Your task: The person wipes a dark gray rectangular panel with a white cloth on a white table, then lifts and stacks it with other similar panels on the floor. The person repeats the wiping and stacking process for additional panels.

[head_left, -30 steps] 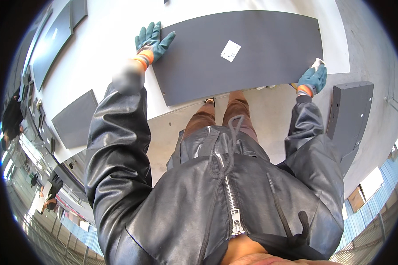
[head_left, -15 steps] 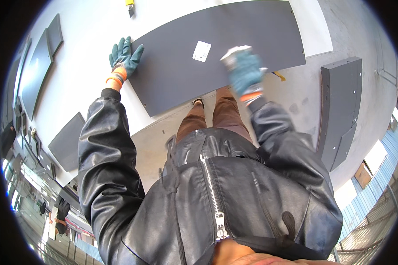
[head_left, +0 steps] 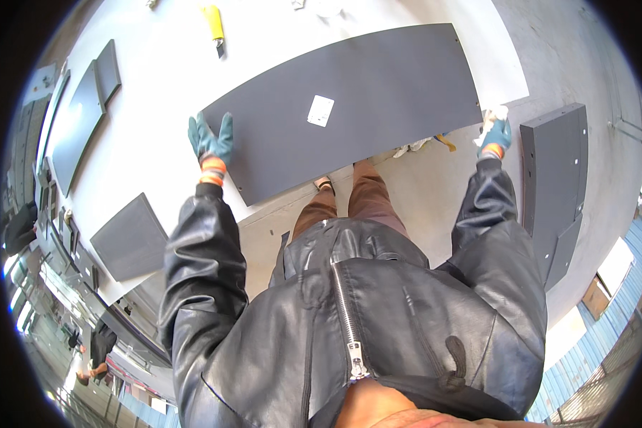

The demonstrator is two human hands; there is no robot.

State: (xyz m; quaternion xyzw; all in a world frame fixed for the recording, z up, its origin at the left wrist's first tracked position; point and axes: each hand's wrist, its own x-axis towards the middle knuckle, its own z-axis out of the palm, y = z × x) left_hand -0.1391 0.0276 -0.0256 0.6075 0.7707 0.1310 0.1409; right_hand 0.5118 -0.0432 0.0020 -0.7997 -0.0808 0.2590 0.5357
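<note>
A long dark grey panel (head_left: 378, 85) with a white label (head_left: 320, 111) lies across the white work surface (head_left: 157, 93) ahead of me. At its left end is my left hand (head_left: 212, 143) in a teal glove, fingers spread and thumb against or over the panel's edge. My right hand (head_left: 500, 135), gloved alike, is just beyond the panel's right end. Its fingers are closed round a crumpled white cloth (head_left: 495, 114). Whether the cloth touches the panel's corner, I cannot tell.
A yellow-handled tool (head_left: 212, 23) with a dark tip lies beyond the panel. Stacked grey boards (head_left: 556, 157) stand at right. More grey panels (head_left: 78, 128) lie at left, one (head_left: 128, 235) nearer. A yellow strap (head_left: 445, 143) shows under the panel's near edge. Another person (head_left: 101, 349) is far off, lower left.
My right hand has swept right with the cloth, from above the panel's middle to its right end. The left hand stays at the left end. The whole view has shifted slightly.
</note>
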